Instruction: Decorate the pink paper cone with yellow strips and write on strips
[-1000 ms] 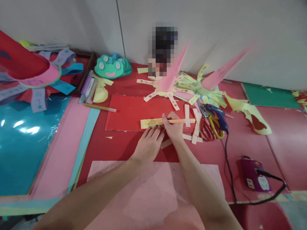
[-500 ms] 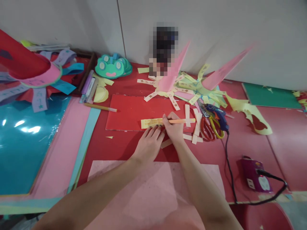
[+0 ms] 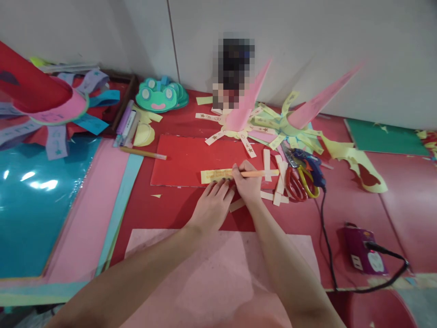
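My right hand (image 3: pixel 248 182) is closed around an orange-bodied pen (image 3: pixel 259 173), its cap end pointing right. The pen's tip is hidden behind my fingers, over a pale yellow paper strip (image 3: pixel 206 176) that carries rows of small writing. My left hand (image 3: pixel 215 202) lies flat with fingers stretched out, fingertips on the strip's lower edge. Under the strip is a red board (image 3: pixel 184 157). Several pale paper strips (image 3: pixel 266 164) lie just right of my right hand, and one more sticks out beneath my wrist.
Scissors with red and yellow handles (image 3: pixel 296 183) and a blue glue gun (image 3: pixel 312 166) lie right of the strips. The gun's cord runs near a purple power socket (image 3: pixel 365 250). Pink paper cones (image 3: pixel 243 109) stand behind. Green frog cutouts (image 3: pixel 159 95) and a brown pen (image 3: pixel 143 153) are left.
Almost nothing differs. My right hand and the pen have shifted very slightly to the right; my left hand stays in place on the strip.
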Demonstrator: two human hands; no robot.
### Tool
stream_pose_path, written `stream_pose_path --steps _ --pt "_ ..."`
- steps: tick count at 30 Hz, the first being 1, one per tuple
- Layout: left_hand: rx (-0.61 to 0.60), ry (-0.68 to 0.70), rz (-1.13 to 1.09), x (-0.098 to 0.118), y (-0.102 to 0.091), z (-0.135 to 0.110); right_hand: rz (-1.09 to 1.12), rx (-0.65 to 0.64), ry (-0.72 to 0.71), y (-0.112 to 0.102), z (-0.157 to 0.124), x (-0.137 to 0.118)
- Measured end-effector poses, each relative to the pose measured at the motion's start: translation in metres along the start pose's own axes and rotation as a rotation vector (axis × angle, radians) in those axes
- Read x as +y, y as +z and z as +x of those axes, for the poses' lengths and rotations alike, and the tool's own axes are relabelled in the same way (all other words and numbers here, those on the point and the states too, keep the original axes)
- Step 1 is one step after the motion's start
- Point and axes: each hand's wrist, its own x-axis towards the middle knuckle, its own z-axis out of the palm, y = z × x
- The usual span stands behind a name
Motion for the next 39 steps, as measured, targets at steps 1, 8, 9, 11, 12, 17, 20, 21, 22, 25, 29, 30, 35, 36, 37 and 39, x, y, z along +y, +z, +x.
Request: stream_pose_path --steps 1,8,9,11,12,17,20,21,22,25,29,30,35,36,37,39 --pt "0.002 0.004 0.005 0.000 0.000 0.000 0.008 0.026 0.007 -0.001 0.000 0.000" --pt "0.053 0.016 0.058 0.000 0.001 0.000 0.153 0.297 0.068 -0.003 -0.001 0.001" --pt "0.061 0.006 0.055 0.001 0.001 0.000 0.161 0.322 0.070 -0.004 0.000 0.001" --pt "0.079 -0.016 0.039 0.001 0.000 0.001 0.145 0.360 0.045 -0.005 0.001 -0.001" --pt "0.086 -0.026 0.031 0.002 0.000 0.001 0.130 0.371 0.026 -0.005 0.001 -0.001" --pt "0.050 -0.043 0.014 0.002 -0.003 0.001 0.076 0.378 -0.033 -0.006 0.003 -0.002" --pt "0.020 -0.010 -0.002 0.002 -0.002 0.001 0.123 0.386 -0.029 -0.005 0.002 -0.001" --pt "0.011 0.004 -0.008 0.002 -0.001 0.001 0.156 0.379 -0.019 -0.004 0.002 -0.001" --pt "0.002 0.014 -0.011 0.003 0.000 0.001 0.193 0.362 -0.005 -0.003 0.002 -0.001" --pt "-0.032 0.015 -0.009 0.003 0.002 0.000 0.269 0.236 0.063 0.000 0.003 0.002" --pt "-0.063 0.013 -0.009 0.003 0.004 0.000 0.262 0.109 0.120 0.002 0.005 0.006" --pt "-0.066 0.015 -0.010 0.003 0.005 0.000 0.255 0.110 0.117 0.002 0.005 0.007" --pt "-0.067 0.011 -0.004 0.003 0.004 0.001 0.188 0.099 0.077 0.003 0.003 0.009" --pt "-0.070 0.004 0.000 0.003 0.004 0.001 0.176 0.099 0.069 0.003 0.002 0.009" --pt "-0.073 -0.003 0.007 0.003 0.004 0.001 0.166 0.100 0.062 0.003 0.002 0.010" --pt "-0.076 -0.018 0.028 0.003 0.004 0.001 0.146 0.104 0.049 0.003 0.001 0.012"
